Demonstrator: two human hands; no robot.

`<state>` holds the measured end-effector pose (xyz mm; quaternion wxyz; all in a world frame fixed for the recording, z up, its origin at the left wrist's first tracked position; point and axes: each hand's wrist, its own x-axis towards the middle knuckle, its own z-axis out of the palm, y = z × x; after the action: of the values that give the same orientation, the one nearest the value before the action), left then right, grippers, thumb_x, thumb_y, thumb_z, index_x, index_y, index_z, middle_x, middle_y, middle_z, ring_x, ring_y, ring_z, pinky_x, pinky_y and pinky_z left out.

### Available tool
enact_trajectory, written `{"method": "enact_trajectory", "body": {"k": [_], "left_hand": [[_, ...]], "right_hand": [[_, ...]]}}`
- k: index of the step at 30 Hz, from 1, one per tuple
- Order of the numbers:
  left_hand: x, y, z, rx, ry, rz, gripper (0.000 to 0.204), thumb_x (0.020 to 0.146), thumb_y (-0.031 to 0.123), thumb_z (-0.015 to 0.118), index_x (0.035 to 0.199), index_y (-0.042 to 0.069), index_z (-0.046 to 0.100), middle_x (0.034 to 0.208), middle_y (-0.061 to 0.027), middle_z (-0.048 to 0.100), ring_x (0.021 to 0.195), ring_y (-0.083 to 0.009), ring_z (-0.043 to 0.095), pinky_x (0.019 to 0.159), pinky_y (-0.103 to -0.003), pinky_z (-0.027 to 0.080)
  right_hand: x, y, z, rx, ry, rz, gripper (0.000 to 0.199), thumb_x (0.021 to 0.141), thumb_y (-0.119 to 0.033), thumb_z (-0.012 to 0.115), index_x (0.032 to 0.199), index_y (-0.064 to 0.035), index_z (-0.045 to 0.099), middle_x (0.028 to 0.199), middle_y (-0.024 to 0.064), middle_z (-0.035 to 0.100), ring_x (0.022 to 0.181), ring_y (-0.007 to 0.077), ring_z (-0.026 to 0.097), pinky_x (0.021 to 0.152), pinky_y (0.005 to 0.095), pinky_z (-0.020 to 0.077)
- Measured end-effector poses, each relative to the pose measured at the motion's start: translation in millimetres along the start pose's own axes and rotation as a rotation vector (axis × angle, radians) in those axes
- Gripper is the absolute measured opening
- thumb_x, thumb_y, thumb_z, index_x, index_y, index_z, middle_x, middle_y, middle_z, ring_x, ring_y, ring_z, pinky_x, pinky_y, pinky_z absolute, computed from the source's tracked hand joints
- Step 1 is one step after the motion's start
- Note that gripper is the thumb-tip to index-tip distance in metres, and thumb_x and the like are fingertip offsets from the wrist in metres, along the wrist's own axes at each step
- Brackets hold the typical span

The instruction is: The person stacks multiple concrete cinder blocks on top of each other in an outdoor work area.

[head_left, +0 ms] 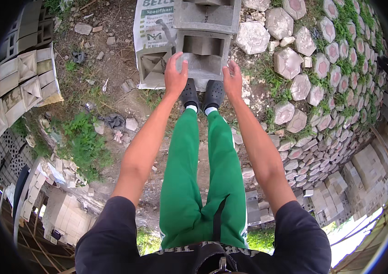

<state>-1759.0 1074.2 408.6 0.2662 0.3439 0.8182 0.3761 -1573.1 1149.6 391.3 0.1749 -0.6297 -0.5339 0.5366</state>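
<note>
A grey concrete vent block (204,64) with a hollow, curved recess lies just beyond my feet. My left hand (175,77) is at its left near side, thumb over the edge and fingers along the side. On the opposite side, my right hand (233,82) has its thumb against the right edge, its other fingers partly hidden. Between them the hands grip the block. Another concrete block (207,17) adjoins its far end. Left of my left hand lies a smaller grey block (154,67) with a pyramid-like face. Under the blocks is a printed white sack (150,41).
My dark clogs (214,92) stand right against the near block. Hexagonal pavers (289,64) cover the ground at right, with grass between them. At far left are stacked patterned blocks (27,66). Rubble and weeds (82,139) lie at left; more block stacks (331,194) stand at lower right.
</note>
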Motion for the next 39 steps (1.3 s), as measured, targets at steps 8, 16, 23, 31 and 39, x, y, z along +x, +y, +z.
{"method": "enact_trajectory", "body": {"k": [8,16,23,31,39], "left_hand": [[50,-85,56,0.032,-0.017,-0.307,0.058,0.079,0.033,0.067,0.125,0.003,0.051,0.119,-0.0184,0.06,0.11,-0.0362,0.057,0.095,-0.04,0.043],[58,-88,54,-0.042,-0.075,-0.377,0.047,0.074,0.03,0.064,0.113,0.003,0.061,0.1,-0.0197,0.067,0.095,-0.0339,0.064,0.084,-0.039,0.047],[60,-99,57,-0.07,-0.14,-0.433,0.045,0.075,0.028,0.06,0.111,0.001,0.06,0.1,-0.0206,0.066,0.096,-0.0349,0.063,0.085,-0.04,0.046],[53,-59,44,-0.182,-0.189,-0.416,0.042,0.078,0.016,0.058,0.114,-0.004,0.057,0.1,-0.0181,0.066,0.092,-0.0277,0.062,0.084,-0.037,0.046],[-47,53,-47,-0.284,-0.24,-0.49,0.044,0.079,0.013,0.057,0.12,-0.004,0.054,0.106,-0.0179,0.065,0.098,-0.0274,0.062,0.089,-0.038,0.046]], "right_hand": [[80,38,45,-0.129,0.017,0.063,0.062,0.083,-0.032,0.065,0.131,0.0015,0.045,0.123,0.0224,0.057,0.115,0.0334,0.055,0.097,0.0375,0.0406],[88,47,48,-0.108,-0.007,0.059,0.058,0.077,-0.024,0.067,0.128,-0.003,0.05,0.114,0.0187,0.063,0.106,0.0325,0.06,0.093,0.0376,0.0438],[92,56,45,-0.075,-0.066,0.08,0.065,0.075,-0.018,0.063,0.135,-0.0025,0.043,0.12,0.0198,0.06,0.111,0.0311,0.058,0.096,0.0362,0.0422],[78,30,23,-0.023,-0.12,0.061,0.075,0.077,-0.011,0.057,0.145,0.0,0.026,0.135,0.0233,0.047,0.127,0.0323,0.046,0.107,0.0356,0.0329],[-61,-54,-55,0.054,-0.129,0.077,0.073,0.08,-0.008,0.056,0.146,-0.0004,0.025,0.141,0.0246,0.041,0.132,0.0315,0.04,0.111,0.0349,0.0283]]}}
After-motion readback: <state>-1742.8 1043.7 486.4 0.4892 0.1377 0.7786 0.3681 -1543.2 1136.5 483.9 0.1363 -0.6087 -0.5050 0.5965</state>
